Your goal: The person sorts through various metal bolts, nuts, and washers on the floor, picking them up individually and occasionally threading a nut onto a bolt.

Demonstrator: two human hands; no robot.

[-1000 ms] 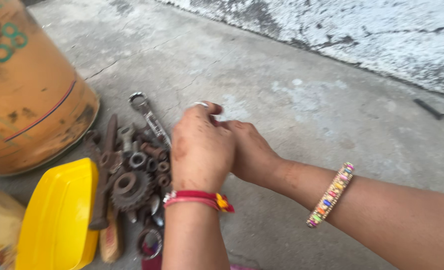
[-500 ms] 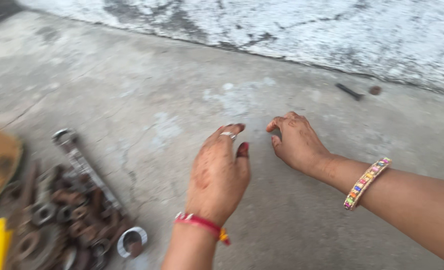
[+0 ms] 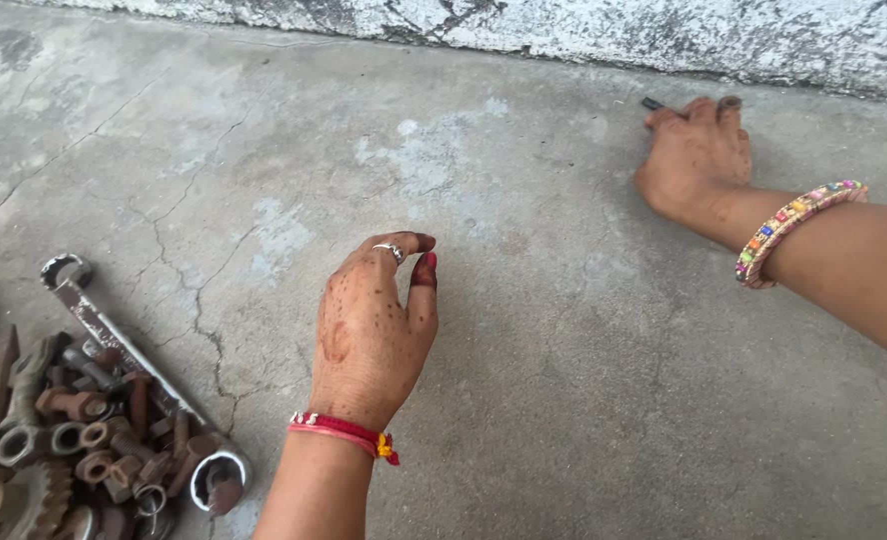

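Observation:
My right hand (image 3: pixel 699 150) is stretched out to the far right, at the foot of the wall. Its fingers are curled over a small dark metal rod (image 3: pixel 654 103), one end of which sticks out to the left of the fingertips. A beaded bracelet sits on that wrist. My left hand (image 3: pixel 374 320) hovers over the bare concrete floor (image 3: pixel 524 330) in the middle of the view. It is palm down with loosely bent fingers and holds nothing. It wears a ring and a red thread at the wrist.
A long rusty spanner (image 3: pixel 114 340) lies at the lower left beside a heap of rusty nuts, bolts and gears (image 3: pixel 74 440). A rough whitewashed wall (image 3: pixel 564 30) runs along the top. Thin cracks cross the concrete near the spanner.
The view swung right, away from the orange cylinder and yellow container. My hands came apart. The right hand reached out to the wall and closed over the dark rod that lay there.

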